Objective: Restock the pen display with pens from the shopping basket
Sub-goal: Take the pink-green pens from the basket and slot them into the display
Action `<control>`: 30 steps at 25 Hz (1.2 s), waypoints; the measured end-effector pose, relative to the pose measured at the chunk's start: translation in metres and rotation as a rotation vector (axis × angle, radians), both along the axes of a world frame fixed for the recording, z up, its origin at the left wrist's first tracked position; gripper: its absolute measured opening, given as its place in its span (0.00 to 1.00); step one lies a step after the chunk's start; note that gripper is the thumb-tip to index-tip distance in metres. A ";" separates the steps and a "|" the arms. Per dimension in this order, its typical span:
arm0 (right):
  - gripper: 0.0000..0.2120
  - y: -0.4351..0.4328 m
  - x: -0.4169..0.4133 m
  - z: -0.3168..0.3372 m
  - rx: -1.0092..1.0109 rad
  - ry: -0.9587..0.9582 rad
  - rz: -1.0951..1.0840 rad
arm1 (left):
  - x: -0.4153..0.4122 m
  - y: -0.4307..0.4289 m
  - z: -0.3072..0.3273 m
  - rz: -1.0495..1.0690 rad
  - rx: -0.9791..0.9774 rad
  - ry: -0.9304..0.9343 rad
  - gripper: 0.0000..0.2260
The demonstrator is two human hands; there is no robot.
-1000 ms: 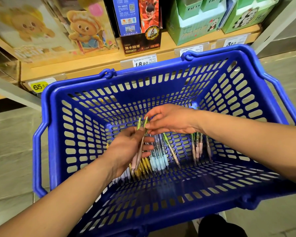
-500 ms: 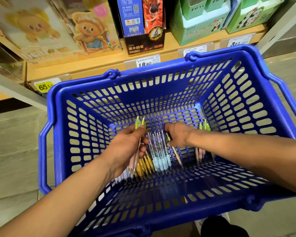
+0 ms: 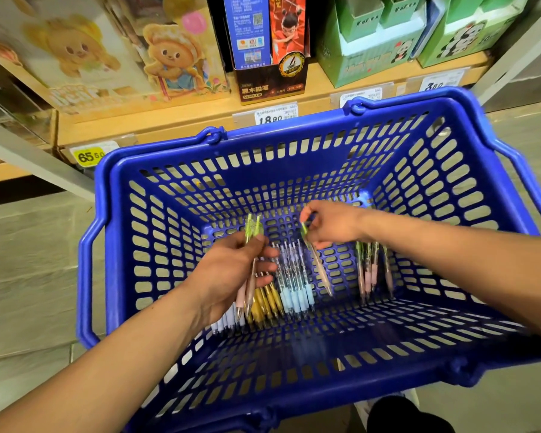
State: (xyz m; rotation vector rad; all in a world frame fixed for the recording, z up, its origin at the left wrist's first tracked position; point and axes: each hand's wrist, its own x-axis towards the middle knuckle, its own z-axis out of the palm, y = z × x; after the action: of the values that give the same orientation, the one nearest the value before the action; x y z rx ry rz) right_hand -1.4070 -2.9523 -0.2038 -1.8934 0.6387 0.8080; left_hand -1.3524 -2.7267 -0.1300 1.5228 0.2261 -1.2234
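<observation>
Lifting at one o'clock, your right grip (image 3: 331,225) now pinches a third green-capped pink pen (image 3: 318,264); left grip (image 3: 228,271) clamps two matching pens (image 3: 242,295).

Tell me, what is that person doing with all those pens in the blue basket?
A person is picking pens out of the basket. The left hand holds two pink pens with green tops. The right hand pinches the top of a third pink pen, whose tip points down toward the basket floor. Yellow pens, blue pens and a few more lie on the bottom. A shelf of boxes stands behind.
</observation>
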 end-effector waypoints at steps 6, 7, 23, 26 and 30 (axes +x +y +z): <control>0.18 0.023 0.008 0.053 0.567 -0.088 -0.243 | -0.003 -0.009 -0.003 0.042 0.007 0.039 0.12; 0.18 0.031 0.007 0.054 0.557 -0.098 -0.249 | -0.006 -0.011 -0.001 0.045 -0.017 0.065 0.12; 0.13 -0.020 -0.031 -0.019 -0.748 0.257 0.532 | -0.003 -0.002 -0.005 -0.101 0.018 0.041 0.14; 0.22 -0.015 -0.036 -0.029 -0.822 0.209 0.487 | -0.004 -0.003 -0.004 -0.109 0.023 0.024 0.11; 0.31 -0.008 -0.036 -0.038 -0.808 0.247 0.418 | -0.007 -0.006 -0.006 -0.102 0.031 0.022 0.11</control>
State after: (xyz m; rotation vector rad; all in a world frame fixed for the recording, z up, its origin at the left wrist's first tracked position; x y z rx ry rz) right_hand -1.4433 -2.9608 -0.2414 -2.7460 0.8095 1.1762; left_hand -1.3592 -2.7324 -0.1361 1.5646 0.1847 -1.3230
